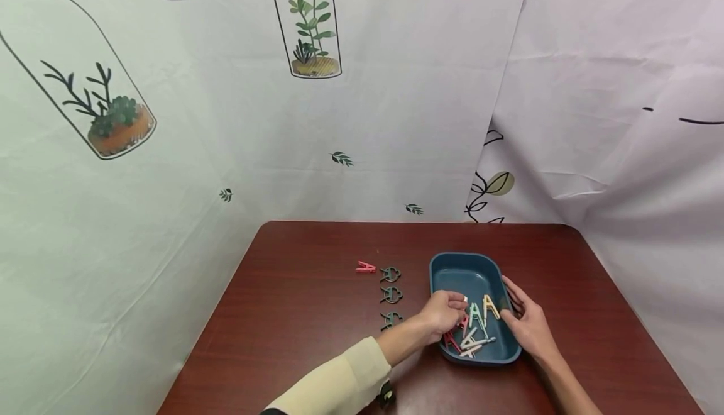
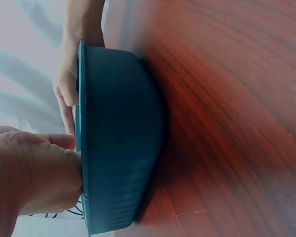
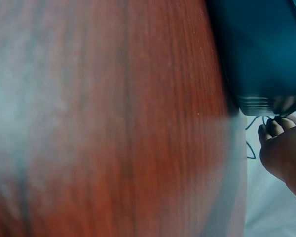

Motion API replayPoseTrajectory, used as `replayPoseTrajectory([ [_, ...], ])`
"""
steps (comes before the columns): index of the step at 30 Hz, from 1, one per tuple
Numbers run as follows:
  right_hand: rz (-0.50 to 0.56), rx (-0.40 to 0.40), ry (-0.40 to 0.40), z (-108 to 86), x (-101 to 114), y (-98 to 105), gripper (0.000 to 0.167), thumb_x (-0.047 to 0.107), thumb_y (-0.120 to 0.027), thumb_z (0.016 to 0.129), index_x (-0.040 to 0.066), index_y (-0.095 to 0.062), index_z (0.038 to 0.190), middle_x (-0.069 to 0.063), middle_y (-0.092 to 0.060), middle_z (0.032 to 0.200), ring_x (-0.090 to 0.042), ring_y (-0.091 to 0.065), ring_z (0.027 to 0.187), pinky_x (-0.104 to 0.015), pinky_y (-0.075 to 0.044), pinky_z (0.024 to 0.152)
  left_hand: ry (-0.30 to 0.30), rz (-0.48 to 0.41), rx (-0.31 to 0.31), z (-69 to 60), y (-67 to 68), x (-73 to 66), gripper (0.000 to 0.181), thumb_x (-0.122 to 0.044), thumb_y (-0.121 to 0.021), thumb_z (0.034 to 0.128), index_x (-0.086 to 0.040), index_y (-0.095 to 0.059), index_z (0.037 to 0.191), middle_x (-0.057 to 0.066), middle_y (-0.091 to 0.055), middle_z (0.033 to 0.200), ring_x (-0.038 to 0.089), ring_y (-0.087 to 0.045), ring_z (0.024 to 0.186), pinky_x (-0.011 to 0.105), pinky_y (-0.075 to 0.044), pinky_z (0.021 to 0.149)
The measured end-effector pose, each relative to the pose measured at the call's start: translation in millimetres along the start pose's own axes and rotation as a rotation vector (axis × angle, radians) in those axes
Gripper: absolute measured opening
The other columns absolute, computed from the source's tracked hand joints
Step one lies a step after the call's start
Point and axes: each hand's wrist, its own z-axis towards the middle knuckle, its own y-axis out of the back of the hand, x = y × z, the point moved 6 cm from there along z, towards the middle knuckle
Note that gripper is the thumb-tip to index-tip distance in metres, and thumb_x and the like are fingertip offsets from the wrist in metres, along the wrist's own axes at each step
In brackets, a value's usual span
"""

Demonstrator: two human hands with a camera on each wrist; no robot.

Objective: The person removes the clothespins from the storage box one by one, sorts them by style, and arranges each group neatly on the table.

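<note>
A blue tray [image 1: 466, 359] holds several small clips: yellow [image 1: 490, 307], green [image 1: 475, 314], red [image 1: 451, 341] and white [image 1: 471, 339]. Over its left side, my left hand [image 1: 441, 313] has curled fingers, with a small white tip, seemingly a clip's, at the fingertips. My right hand [image 1: 530, 327] grips the tray's right rim. In the left wrist view, the left hand [image 2: 37, 173] reaches over the tray wall [image 2: 121, 128]; the right hand [image 2: 69, 84] is on the far side. The right wrist view shows fingers of the right hand [image 3: 288, 148] against the tray [image 3: 266, 54].
Left of the tray on the brown table [image 1: 305, 289] lie a red clip [image 1: 366, 267] and a column of dark green clips [image 1: 390, 274], [image 1: 391, 295], [image 1: 391, 320]. A small dark object [image 1: 386, 395] shows beside the left sleeve. Patterned cloth [image 1: 367, 119] hangs behind the table.
</note>
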Motion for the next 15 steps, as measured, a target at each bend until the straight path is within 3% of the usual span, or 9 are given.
replayPoseTrajectory([
  [4, 0.002, 0.001, 0.005, 0.1, 0.1, -0.1, 0.072, -0.017, -0.065, 0.091, -0.004, -0.044, 0.158, -0.033, -0.051, 0.152, 0.016, -0.044, 0.125, -0.002, -0.04, 0.09, 0.031, 0.05, -0.017, 3.3, -0.7, 0.8, 0.041, 0.02, -0.053, 0.0933, 0.016, -0.061, 0.133, 0.026, -0.07, 0.128, 0.034, -0.067, 0.123, 0.036, -0.057, 0.095],
  [9, -0.003, 0.006, -0.009, 0.3, 0.4, 0.2, 0.072, -0.016, -0.065, 0.091, -0.003, -0.043, 0.159, -0.032, -0.05, 0.153, 0.016, -0.044, 0.125, -0.001, -0.04, 0.089, 0.011, 0.113, -0.033, 7.7, -2.5, -0.4, 0.045, 0.022, -0.053, 0.0863, 0.018, -0.061, 0.131, 0.026, -0.07, 0.125, 0.033, -0.066, 0.123, 0.035, -0.056, 0.098],
  [15, -0.001, 0.0, -0.019, 0.9, 1.4, 1.8, 0.072, -0.016, -0.064, 0.092, -0.002, -0.043, 0.159, -0.032, -0.05, 0.154, 0.017, -0.043, 0.125, -0.002, -0.04, 0.09, -0.018, 0.241, -0.018, 8.4, -7.8, -4.6, 0.044, 0.018, -0.061, 0.0895, 0.017, -0.061, 0.133, 0.025, -0.072, 0.125, 0.032, -0.066, 0.125, 0.033, -0.057, 0.095],
])
